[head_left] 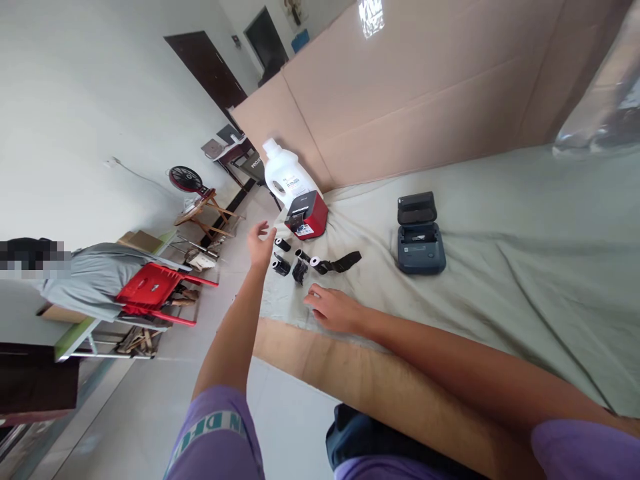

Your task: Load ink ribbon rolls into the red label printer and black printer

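Note:
My left hand (261, 244) hovers with fingers loosely spread just left of several small black rolls (281, 255) lying on the grey-green cloth (500, 267). It holds nothing. My right hand (334, 309) rests flat on the cloth near the table's front edge, fingers stretched toward the rolls and empty. A small white roll with a black strip (336, 263) lies just beyond it. A red and black label printer (307, 215) stands behind the rolls. A dark blue printer (420, 235) with its lid raised sits further right.
A white jug (285, 175) stands behind the red printer. Cardboard sheets (425, 93) wall the back of the table. To the left, a person in a grey shirt (85, 280) sits by a red chair (150, 287), with a fan (185, 180) beyond.

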The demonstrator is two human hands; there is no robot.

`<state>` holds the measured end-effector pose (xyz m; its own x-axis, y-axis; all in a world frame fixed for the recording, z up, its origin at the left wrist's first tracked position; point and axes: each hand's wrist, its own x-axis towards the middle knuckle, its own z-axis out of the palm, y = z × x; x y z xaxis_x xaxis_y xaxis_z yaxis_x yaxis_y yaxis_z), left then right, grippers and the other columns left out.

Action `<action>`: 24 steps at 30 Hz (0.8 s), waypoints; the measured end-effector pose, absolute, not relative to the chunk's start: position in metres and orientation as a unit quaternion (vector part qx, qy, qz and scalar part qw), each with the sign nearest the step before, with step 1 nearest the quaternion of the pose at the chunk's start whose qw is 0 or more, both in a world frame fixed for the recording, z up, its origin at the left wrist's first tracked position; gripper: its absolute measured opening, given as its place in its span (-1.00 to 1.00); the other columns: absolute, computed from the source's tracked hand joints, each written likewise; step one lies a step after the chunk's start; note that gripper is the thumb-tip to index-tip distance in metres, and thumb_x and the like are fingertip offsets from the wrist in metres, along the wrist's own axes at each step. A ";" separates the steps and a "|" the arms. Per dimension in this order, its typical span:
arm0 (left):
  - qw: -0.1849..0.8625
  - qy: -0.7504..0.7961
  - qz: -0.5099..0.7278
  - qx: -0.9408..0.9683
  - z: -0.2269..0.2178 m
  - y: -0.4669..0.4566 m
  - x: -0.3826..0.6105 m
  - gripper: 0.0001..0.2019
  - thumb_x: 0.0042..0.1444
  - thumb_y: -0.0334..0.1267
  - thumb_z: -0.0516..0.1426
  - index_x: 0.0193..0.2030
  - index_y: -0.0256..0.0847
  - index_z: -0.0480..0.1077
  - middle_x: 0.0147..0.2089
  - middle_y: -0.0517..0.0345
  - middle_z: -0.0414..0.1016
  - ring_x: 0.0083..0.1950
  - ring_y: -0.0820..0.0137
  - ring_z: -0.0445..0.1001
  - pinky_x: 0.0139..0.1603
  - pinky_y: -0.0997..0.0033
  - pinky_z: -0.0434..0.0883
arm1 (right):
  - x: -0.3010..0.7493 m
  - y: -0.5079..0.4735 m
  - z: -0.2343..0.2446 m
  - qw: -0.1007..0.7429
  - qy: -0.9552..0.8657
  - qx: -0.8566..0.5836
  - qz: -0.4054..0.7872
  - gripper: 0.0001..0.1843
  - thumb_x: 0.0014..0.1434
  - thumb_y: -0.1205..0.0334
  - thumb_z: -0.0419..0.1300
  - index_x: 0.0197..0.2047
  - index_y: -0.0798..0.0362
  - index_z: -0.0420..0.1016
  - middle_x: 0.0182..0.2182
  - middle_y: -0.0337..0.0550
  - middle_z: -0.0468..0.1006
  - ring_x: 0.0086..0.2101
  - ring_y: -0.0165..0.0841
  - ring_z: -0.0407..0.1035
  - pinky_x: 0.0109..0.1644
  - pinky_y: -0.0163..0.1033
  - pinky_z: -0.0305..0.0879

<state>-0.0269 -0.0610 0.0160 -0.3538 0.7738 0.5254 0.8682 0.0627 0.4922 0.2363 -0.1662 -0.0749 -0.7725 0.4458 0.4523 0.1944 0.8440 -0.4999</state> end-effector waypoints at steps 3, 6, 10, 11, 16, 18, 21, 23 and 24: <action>-0.018 -0.672 -0.338 -0.659 0.016 -0.099 0.013 -0.66 0.24 -0.02 0.13 -0.04 -0.22 0.53 -0.12 0.06 0.63 -0.09 0.32 0.55 0.03 0.39 0.45 | 0.237 -0.166 -0.074 0.296 -0.919 -0.166 0.199 -0.73 0.26 0.39 0.07 0.01 0.08 0.41 -0.01 -0.02 0.42 -0.26 -0.33 0.40 -0.19 -0.21 0.33; -0.046 -0.619 -0.235 -0.748 0.007 -0.125 0.047 -0.63 0.13 -0.04 0.25 0.04 -0.12 0.55 -0.04 0.08 0.64 0.00 0.22 0.51 0.13 0.29 0.42 | 0.238 -0.167 -0.075 0.294 -0.927 -0.162 0.167 -0.76 0.26 0.36 0.07 -0.01 0.08 0.43 -0.05 -0.02 0.44 -0.30 -0.34 0.38 -0.24 -0.23 0.27; -0.040 -0.626 -0.176 -0.759 -0.003 -0.129 0.068 -0.56 -0.05 -0.23 0.36 0.03 -0.07 0.59 -0.11 0.03 0.65 0.06 0.07 0.49 0.20 0.13 0.38 | 0.240 -0.171 -0.075 0.287 -0.936 -0.157 0.130 -0.79 0.26 0.35 0.07 -0.07 0.08 0.46 -0.14 -0.06 0.48 -0.33 -0.33 0.36 -0.29 -0.24 0.18; -0.054 -0.631 -0.184 -0.752 -0.004 -0.127 0.070 -0.61 -0.05 -0.26 0.35 -0.02 -0.09 0.61 -0.14 0.01 0.65 0.04 0.06 0.51 0.19 0.12 0.39 | 0.242 -0.171 -0.074 0.287 -0.937 -0.157 0.121 -0.80 0.26 0.35 0.07 -0.09 0.07 0.47 -0.17 -0.07 0.49 -0.33 -0.33 0.35 -0.28 -0.24 0.17; -0.116 -0.608 -0.235 -0.750 0.003 -0.127 0.075 -0.69 -0.02 -0.31 0.29 -0.08 -0.22 0.62 -0.11 -0.03 0.66 -0.04 0.13 0.61 0.09 0.19 0.50 | 0.275 -0.151 -0.038 0.364 -0.905 -0.204 0.081 -0.77 0.30 0.37 0.03 -0.15 0.08 0.53 -0.20 -0.04 0.55 -0.20 -0.25 0.37 -0.10 -0.18 0.20; -0.138 -0.591 -0.252 -0.754 0.011 -0.132 0.081 -0.64 0.00 -0.27 0.28 -0.03 -0.26 0.60 -0.10 -0.04 0.66 -0.09 0.17 0.62 0.01 0.23 0.53 | 0.296 -0.138 -0.011 0.409 -0.872 -0.257 0.078 -0.77 0.30 0.36 0.05 -0.12 0.09 0.54 -0.17 0.00 0.57 -0.14 -0.20 0.36 -0.03 -0.14 0.19; -0.183 -0.550 -0.275 -0.767 0.029 -0.143 0.099 -0.58 0.03 -0.16 0.28 0.04 -0.24 0.59 -0.07 0.01 0.65 -0.13 0.22 0.61 -0.05 0.26 0.55 | 0.328 -0.124 0.027 0.412 -0.846 -0.328 0.081 -0.79 0.24 0.28 0.17 -0.08 0.08 0.56 -0.14 0.02 0.60 -0.06 -0.10 0.33 0.01 -0.09 0.15; -0.219 -0.517 -0.290 -0.775 0.042 -0.150 0.115 -0.55 0.06 -0.10 0.27 0.08 -0.20 0.57 -0.05 0.05 0.65 -0.09 0.23 0.60 -0.03 0.27 0.54 | 0.347 -0.121 0.045 0.366 -0.857 -0.343 0.119 -0.80 0.19 0.24 0.24 -0.11 0.05 0.58 -0.18 -0.03 0.64 -0.07 -0.10 0.36 0.02 -0.08 0.14; -0.230 -0.505 -0.296 -0.778 0.048 -0.153 0.123 -0.55 0.08 -0.08 0.26 0.10 -0.18 0.56 -0.03 0.06 0.64 -0.06 0.22 0.59 -0.02 0.27 0.53 | 0.355 -0.121 0.052 0.341 -0.862 -0.342 0.155 -0.81 0.18 0.23 0.25 -0.13 0.04 0.60 -0.22 -0.07 0.65 -0.12 -0.15 0.40 -0.01 -0.11 0.15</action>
